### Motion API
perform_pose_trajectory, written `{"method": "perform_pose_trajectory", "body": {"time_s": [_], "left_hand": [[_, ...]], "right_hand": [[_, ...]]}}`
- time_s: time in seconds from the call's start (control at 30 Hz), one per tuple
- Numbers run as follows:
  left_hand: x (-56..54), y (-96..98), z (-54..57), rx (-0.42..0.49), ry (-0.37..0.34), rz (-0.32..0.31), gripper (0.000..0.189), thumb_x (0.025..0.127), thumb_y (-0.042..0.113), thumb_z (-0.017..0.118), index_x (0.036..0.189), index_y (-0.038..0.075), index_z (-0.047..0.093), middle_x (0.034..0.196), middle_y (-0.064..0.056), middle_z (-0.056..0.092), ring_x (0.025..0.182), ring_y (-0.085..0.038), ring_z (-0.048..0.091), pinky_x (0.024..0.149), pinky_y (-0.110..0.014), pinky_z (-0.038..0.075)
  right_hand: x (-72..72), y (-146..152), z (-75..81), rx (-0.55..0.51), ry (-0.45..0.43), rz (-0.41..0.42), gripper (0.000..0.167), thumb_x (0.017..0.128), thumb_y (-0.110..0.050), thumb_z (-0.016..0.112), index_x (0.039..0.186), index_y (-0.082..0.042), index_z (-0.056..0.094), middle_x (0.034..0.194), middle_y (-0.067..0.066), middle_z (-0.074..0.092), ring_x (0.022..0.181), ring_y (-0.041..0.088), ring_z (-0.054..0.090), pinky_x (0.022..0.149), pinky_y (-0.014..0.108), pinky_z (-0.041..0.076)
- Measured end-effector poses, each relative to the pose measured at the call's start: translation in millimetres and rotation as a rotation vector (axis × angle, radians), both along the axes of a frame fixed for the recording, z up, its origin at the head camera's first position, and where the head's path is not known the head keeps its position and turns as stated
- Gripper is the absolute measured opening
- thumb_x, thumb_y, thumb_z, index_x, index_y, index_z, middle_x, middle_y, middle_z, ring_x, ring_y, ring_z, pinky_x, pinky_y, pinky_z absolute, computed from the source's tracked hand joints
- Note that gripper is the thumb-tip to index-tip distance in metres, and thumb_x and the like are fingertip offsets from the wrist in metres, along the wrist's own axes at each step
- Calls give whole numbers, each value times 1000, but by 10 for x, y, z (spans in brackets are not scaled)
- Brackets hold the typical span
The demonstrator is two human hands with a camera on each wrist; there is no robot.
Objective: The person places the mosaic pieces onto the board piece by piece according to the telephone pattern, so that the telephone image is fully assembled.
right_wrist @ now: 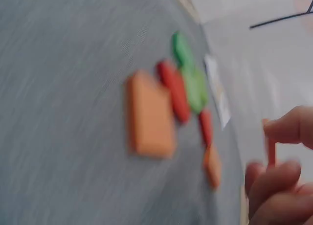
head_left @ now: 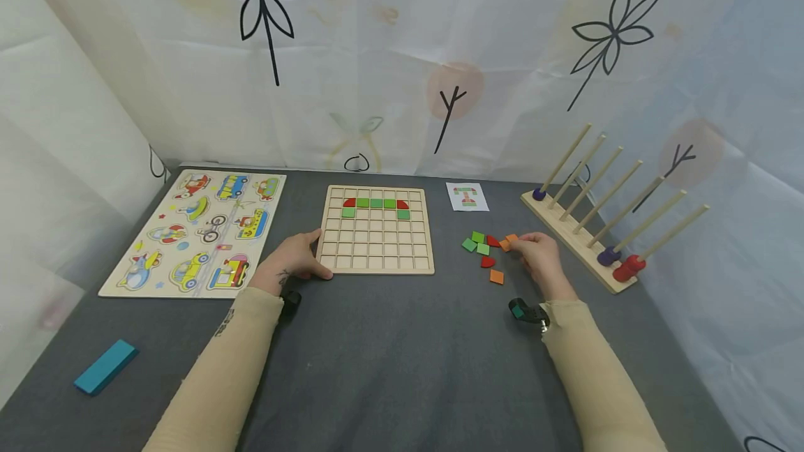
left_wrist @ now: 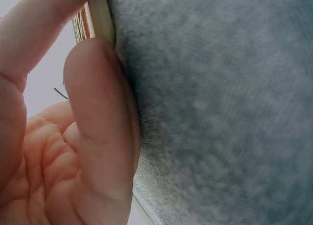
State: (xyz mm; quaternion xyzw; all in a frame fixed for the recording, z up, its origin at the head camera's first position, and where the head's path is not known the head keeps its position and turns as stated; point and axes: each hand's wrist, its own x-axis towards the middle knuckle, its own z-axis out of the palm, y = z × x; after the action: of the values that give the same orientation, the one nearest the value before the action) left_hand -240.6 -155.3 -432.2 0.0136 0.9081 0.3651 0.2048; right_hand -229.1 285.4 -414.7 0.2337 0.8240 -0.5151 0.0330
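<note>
The wooden grid board (head_left: 375,236) lies flat in the middle of the table, with red and green tiles in its upper rows. My left hand (head_left: 295,257) rests at the board's lower left corner, thumb and index finger extended against its edge. In the left wrist view the thumb (left_wrist: 100,98) lies along the cloth by that edge. Off to the right, my right hand (head_left: 539,260) pinches a small orange tile (right_wrist: 270,149) between thumb and fingers. Beneath it lie loose green tiles (head_left: 469,245), red rounded tiles (head_left: 488,262) and another orange tile (head_left: 497,276).
A card with a tile pattern (head_left: 467,197) lies behind the loose tiles. On the right stands a peg rack (head_left: 581,239) with tall rods and several beads. At the left are a vehicle puzzle board (head_left: 207,236) and a blue block (head_left: 105,367). A printed fabric wall (head_left: 377,54) closes the back.
</note>
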Motion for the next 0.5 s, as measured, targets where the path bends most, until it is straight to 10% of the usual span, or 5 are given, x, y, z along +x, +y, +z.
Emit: {"method": "perform_pose_trajectory", "body": {"time_s": [0.27,0.5], "left_hand": [[-7,-2,5,-12,-2,2,107,65,18,84,148,7,18,132,-26,47,70,-22,61,64,-32,50],[-11,-11,-3,6,-27,11,108,65,19,84,149,8,17,144,-26,32,89,-25,58,77,-36,48]], "right_hand": [[-251,-548,103,-279,226,70,25,83,-1,59,105,-8,49,60,-7,53,45,5,43,44,21,32],[-441,-1167,8,-379,250,203,32,85,-3,59,116,-7,55,71,0,60,50,9,43,49,25,30]]}}
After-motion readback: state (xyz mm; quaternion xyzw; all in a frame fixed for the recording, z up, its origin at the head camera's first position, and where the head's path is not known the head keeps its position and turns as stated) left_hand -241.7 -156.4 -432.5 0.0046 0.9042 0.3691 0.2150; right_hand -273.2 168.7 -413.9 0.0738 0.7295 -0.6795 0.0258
